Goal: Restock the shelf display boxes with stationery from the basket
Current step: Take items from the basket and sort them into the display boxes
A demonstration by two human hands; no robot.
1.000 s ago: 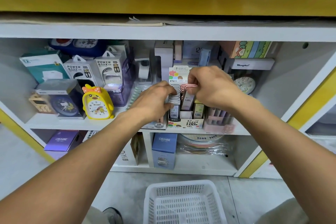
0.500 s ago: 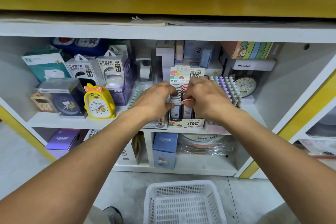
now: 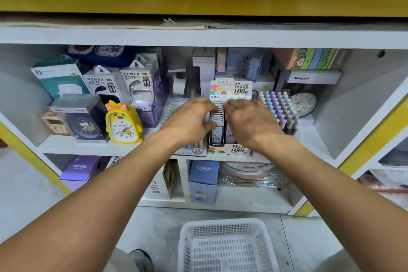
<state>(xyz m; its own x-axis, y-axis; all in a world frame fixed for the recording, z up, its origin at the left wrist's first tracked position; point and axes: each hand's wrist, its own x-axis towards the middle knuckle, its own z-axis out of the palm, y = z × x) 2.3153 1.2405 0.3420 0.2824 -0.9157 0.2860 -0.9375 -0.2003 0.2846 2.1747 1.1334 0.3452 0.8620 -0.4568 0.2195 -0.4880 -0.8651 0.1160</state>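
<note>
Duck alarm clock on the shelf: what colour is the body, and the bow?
Yellow body, orange bow with white dots: duck alarm clock, head view, the only one.

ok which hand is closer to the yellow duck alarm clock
Left. The left hand is just right of the yellow duck alarm clock; the right hand is farther right, beyond the lead-refill display box.

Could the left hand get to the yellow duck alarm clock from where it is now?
Probably yes. The left hand is at the lead refill display box, and the yellow duck clock stands at the shelf front to its left with nothing in front of it.
</note>
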